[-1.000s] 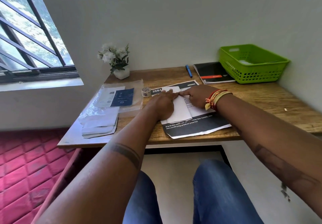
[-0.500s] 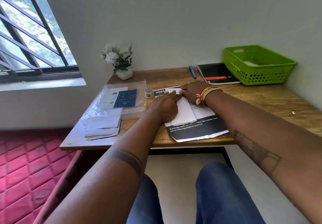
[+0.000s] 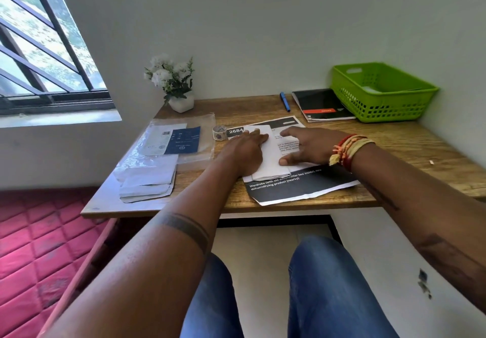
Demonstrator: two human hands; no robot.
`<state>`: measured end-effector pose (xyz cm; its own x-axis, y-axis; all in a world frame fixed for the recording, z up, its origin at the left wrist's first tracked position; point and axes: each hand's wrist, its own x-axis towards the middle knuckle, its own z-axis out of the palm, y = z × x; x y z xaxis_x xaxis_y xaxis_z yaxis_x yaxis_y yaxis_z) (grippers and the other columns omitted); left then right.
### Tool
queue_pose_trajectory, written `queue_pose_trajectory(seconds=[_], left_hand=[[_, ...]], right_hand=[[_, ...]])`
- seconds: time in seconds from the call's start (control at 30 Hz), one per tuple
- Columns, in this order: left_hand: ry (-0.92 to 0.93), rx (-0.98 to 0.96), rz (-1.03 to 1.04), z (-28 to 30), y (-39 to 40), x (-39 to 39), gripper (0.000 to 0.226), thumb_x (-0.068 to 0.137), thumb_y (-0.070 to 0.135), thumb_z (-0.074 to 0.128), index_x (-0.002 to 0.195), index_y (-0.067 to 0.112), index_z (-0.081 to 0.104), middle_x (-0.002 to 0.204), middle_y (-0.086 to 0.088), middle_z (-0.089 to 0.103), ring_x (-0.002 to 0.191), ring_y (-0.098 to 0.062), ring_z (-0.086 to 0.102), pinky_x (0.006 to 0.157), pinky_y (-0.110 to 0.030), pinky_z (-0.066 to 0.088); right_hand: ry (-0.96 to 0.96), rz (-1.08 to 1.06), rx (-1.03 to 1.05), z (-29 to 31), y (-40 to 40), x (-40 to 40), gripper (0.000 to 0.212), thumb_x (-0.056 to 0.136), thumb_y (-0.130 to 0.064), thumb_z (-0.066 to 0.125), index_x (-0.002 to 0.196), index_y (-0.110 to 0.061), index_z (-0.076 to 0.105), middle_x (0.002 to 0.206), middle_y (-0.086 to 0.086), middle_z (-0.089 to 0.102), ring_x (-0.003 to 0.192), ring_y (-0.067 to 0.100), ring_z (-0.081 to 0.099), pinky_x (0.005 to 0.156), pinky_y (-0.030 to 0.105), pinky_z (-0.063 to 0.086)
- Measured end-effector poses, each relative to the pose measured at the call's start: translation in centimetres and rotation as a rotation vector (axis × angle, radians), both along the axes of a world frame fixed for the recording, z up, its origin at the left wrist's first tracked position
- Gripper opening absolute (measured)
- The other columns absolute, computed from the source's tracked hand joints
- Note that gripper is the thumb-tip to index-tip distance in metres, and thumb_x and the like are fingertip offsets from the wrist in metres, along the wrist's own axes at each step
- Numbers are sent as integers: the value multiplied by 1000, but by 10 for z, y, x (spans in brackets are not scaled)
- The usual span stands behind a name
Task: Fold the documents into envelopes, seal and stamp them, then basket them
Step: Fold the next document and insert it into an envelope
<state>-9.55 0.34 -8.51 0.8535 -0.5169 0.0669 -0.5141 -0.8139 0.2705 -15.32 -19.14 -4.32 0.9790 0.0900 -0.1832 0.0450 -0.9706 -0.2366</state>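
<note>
Pressing folded document [image 3: 272, 153] flat: left hand [image 3: 246, 150] atop, right hand [image 3: 307, 145] beside.

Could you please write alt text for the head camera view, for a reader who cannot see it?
A person's left hand and right hand press flat on a folded white document on a wooden desk. Envelopes lie left; a green basket sits far right.

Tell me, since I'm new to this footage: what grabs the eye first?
Both hands at the desk's centre: the left hand presses flat on a folded white paper, the right hand beside it, over a black-and-white printed sheet. A bright green basket sits at the far right corner.
</note>
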Motion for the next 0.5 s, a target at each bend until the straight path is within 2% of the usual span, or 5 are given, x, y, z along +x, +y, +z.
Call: queue_pose_trajectory(seconds=[0.23, 0.33, 0.43, 0.5], left_hand=[[3, -3, 4, 1, 0, -2, 53, 109, 20, 33, 162, 29, 31, 171, 2, 19, 159, -22, 15, 128, -41, 14], [-2, -18, 1, 2, 2, -4, 52, 110, 20, 32, 161, 28, 34, 171, 1, 22, 158, -22, 17, 128, -41, 17], [-24, -95, 39, 1, 3, -8, 48, 109, 20, 35, 156, 27, 43, 164, -3, 38, 151, -25, 35, 121, -41, 30], [-53, -155, 77, -2, 5, -9, 46, 108, 23, 36, 152, 29, 49, 157, -6, 49, 143, -27, 46, 115, -41, 39]], right_hand=[[154, 36, -57, 14, 0, -21, 106, 73, -67, 76, 157, -38, 18, 154, 4, 42, 134, 27, 45, 97, 32, 36], [192, 60, -49, 20, -2, -20, 104, 70, -74, 71, 156, -40, 22, 150, 3, 45, 128, 23, 47, 95, 31, 36], [167, 85, 29, 25, -4, -18, 94, 70, -80, 59, 151, -41, 34, 142, 1, 54, 111, 14, 56, 96, 31, 39], [194, 110, 111, 27, -4, -18, 91, 67, -82, 58, 148, -44, 39, 131, 0, 62, 99, 12, 63, 88, 28, 47]])
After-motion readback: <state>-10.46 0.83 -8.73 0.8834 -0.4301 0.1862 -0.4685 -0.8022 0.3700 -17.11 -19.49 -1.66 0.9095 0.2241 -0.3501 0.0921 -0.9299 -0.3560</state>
